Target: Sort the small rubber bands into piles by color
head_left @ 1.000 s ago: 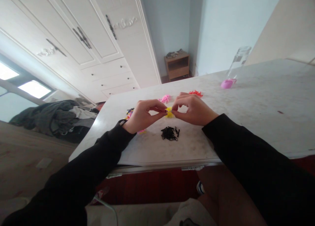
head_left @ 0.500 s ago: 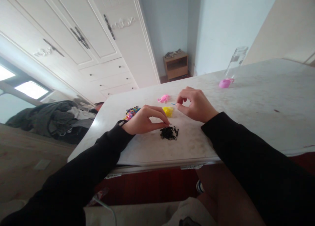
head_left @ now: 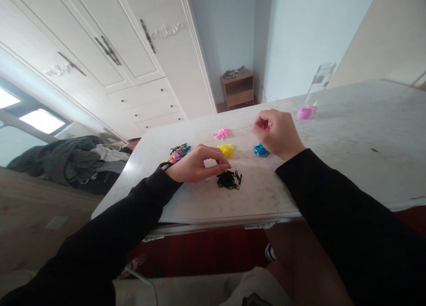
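My left hand (head_left: 203, 164) is pinched closed just above a pile of black rubber bands (head_left: 227, 180); whatever its fingertips hold is too small to make out. My right hand (head_left: 278, 133) is raised over the table with its fingers curled together. A tiny light blue rubber band (head_left: 250, 126) shows at its fingertips. Below that hand lies a heap of blue rubber bands (head_left: 261, 150). Between the hands are yellow rubber bands (head_left: 226, 151), with pink rubber bands (head_left: 222, 133) farther back. Mixed-colour rubber bands (head_left: 179, 153) sit partly behind my left hand. Some red (head_left: 268, 126) shows through the right fingers.
A clear glass bottle (head_left: 319, 86) with pink at its base stands at the back right of the white table (head_left: 349, 164). Left of the table lies a heap of dark clothes (head_left: 66, 159). A white wardrobe (head_left: 133, 66) and a small wooden nightstand (head_left: 238, 90) stand beyond.
My right hand has moved right and away with the small blue band, uncovering the blue heap. My left hand has stayed almost in place.
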{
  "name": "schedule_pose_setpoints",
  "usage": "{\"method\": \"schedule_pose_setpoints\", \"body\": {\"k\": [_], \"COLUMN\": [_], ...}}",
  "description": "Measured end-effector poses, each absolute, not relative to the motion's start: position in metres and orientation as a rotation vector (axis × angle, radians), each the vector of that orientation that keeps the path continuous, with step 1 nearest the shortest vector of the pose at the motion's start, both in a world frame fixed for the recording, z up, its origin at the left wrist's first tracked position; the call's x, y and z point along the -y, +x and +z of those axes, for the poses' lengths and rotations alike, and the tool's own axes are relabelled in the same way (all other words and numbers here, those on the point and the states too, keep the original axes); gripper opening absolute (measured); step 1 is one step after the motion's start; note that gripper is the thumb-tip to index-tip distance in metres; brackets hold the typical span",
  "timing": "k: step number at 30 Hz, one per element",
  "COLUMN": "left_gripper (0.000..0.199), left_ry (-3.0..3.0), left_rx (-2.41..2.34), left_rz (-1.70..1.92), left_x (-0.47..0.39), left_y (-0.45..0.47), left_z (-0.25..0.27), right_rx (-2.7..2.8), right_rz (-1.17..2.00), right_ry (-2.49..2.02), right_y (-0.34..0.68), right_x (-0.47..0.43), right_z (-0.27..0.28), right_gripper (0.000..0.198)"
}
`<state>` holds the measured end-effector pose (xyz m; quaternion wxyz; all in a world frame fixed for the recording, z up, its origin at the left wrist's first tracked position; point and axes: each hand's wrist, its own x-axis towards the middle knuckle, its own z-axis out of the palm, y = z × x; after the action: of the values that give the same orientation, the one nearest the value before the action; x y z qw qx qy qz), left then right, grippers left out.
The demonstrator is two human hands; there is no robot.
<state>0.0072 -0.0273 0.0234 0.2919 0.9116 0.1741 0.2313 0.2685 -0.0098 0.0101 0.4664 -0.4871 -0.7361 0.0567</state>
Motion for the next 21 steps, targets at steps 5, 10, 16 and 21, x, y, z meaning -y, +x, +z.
{"method": "schedule_pose_setpoints", "body": {"k": [5, 10, 16, 21], "left_gripper": [0.017, 0.022, 0.023, 0.021], "left_ry": [2.401, 2.370, 2.354, 2.371], "left_rx": [-0.504, -0.448, -0.395, -0.389], "left_rz": [0.515, 0.404, 0.397, 0.417], "left_x": [0.026, 0.027, 0.028, 0.027], "left_y": [0.005, 0.005, 0.006, 0.007], "left_z": [0.023, 0.025, 0.024, 0.025], "right_rx": [1.738, 1.866, 2.008, 2.072], "right_rz": [0.220, 0.404, 0.421, 0.356], "right_ry": [-1.369, -1.460, -1.588, -1.665], "right_y": [0.283, 0.287, 0.286, 0.288], "right_x": [0.011, 0.014, 0.014, 0.015], "right_z": [0.018, 0.023, 0.022, 0.022], "right_gripper": [0.028, 0.042, 0.048, 0.044]}}
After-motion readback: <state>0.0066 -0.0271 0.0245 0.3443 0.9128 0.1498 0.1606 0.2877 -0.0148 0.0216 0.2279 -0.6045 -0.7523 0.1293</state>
